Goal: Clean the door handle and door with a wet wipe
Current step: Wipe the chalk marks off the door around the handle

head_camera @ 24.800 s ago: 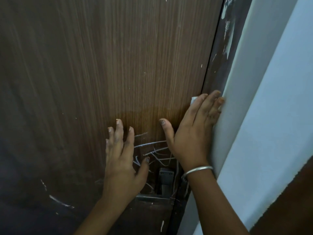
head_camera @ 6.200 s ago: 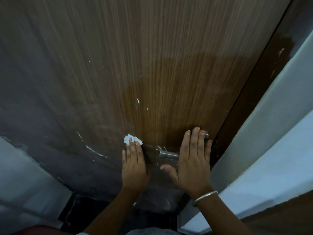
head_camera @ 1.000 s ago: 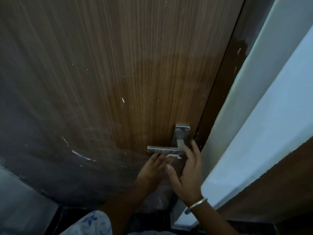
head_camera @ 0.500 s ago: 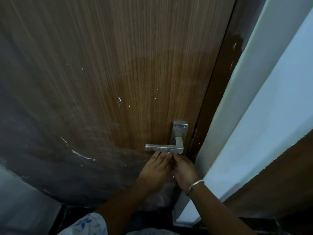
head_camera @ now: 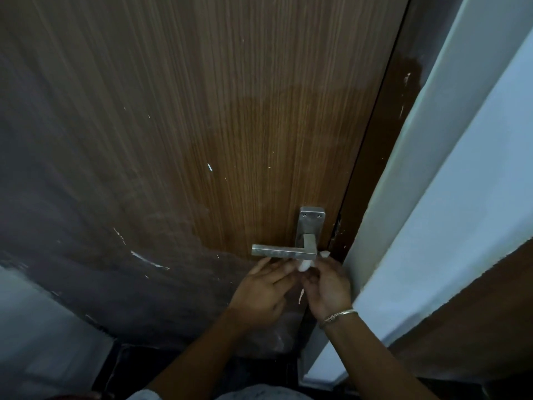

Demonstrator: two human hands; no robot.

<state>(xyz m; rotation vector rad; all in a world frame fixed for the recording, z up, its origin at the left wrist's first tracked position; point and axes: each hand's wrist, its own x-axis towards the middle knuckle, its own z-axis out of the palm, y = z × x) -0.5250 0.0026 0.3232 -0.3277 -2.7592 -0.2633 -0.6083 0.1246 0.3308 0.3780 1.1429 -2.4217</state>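
The brown wood-grain door [head_camera: 202,125] fills the view, darker and damp around the metal lever handle [head_camera: 284,252] near its right edge. A small white wet wipe [head_camera: 305,265] shows just under the handle's right end, with another white bit by the right fingertips. My right hand [head_camera: 327,287], with a bangle at the wrist, pinches the wipe from below the handle. My left hand [head_camera: 265,287] is right beside it, fingers reaching to the wipe; its hold on the wipe is not clear.
A dark door frame [head_camera: 383,145] and a white wall edge [head_camera: 432,168] run along the right. White scratch marks [head_camera: 144,258] cross the lower left of the door. Dark floor lies below.
Both hands stay just under the handle. The wipe now shows between the fingertips at the handle's right end, and the right hand has risen slightly toward it.
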